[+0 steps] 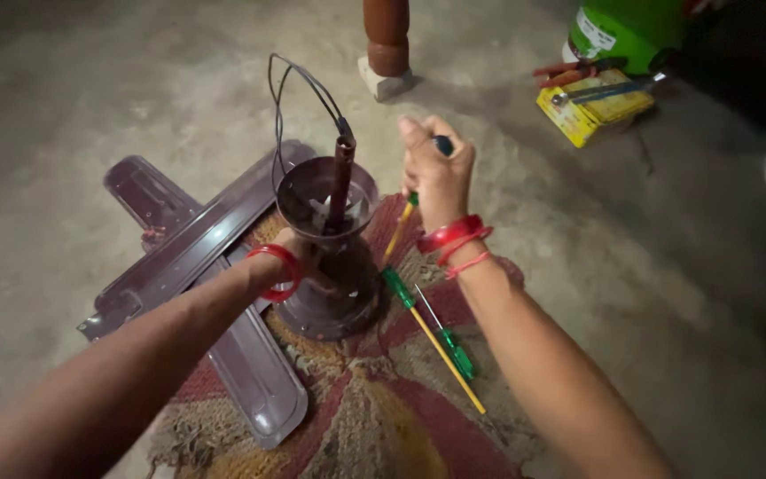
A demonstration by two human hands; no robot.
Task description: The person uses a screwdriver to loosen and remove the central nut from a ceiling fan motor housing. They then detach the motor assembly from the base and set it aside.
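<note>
My left hand (299, 257) grips the brown fan motor (330, 266) low on its side, and my right hand (436, 177), just beside it, squeezes 1 screwdriver (398, 232).

A bare grey concrete floor (135, 80) carries a worn red and tan woven mat (374, 417). On the mat stands a dark maroon fan motor (330, 293), its blades (188, 248) reaching off the mat onto the floor. Just right of the motor lie two green-handled screwdrivers (427, 328). Well beyond it, a yellow box (591, 115) sits on the floor.
</note>
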